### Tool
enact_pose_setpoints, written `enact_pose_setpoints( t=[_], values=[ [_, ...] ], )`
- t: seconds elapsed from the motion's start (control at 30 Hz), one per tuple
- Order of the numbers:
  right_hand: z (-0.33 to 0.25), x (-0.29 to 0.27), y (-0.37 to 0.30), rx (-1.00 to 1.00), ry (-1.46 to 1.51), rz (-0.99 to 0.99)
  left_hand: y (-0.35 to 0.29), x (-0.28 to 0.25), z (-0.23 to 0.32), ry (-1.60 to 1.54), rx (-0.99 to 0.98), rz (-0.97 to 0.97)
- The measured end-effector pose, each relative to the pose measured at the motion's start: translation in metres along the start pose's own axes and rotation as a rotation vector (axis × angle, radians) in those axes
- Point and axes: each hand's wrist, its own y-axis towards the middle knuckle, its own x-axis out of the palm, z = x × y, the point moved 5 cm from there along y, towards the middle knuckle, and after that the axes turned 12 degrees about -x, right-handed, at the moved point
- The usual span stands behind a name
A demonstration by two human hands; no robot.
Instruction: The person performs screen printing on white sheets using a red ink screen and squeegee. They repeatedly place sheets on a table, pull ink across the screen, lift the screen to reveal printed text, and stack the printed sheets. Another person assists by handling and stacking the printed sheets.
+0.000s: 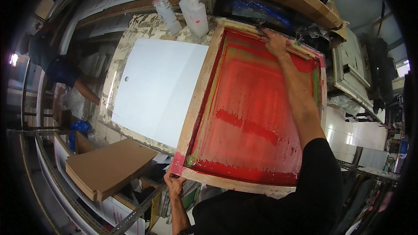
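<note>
Screen [256, 100]: we see it at the worktop's [146, 25] right-hand side, just beside the white sheet [161, 85]; whether it lies flat or is slightly raised, we can't make out.
Step in hand: we judge that we are steadying or positioning the screen, one hand at each end.
Next move: we think moving the screen calls for both hands working together, the screen near level so the wet-looking ink doesn't run.
Left hand [175, 185]: our grip is closed around the near left corner.
Right hand [275, 44]: our grip is at the far rail, fingertips partly hidden; we can't say how far they close, or on what.
Red mesh: we see streaks, a thicker ragged band across the middle and pooled red along the near edge.
Wooden rails [203, 87]: we find them pale, stained pink at the near left corner.
</note>
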Motion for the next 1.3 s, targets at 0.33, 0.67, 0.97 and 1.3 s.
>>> enact_pose_setpoints(
  t=[0.33, 0.67, 0.97, 1.3],
  values=[
    [-0.097, -0.057, -0.107, -0.031, 0.057, -0.008, 0.010, -0.006, -0.011, -0.034, 0.025, -0.020],
    [-0.313, -0.201, -0.310, 0.059, 0.185, -0.143, 0.019, 0.005, -0.017, -0.151, 0.174, -0.218],
    [-0.307, -0.215, -0.310, 0.145, 0.611, -0.258, 0.027, 0.005, -0.027, -0.145, 0.265, -0.298],
    [-0.320, -0.140, -0.350, 0.113, 0.125, -0.551, 0.035, -0.004, -0.037, 0.373, 0.664, 0.040]
  ],
)
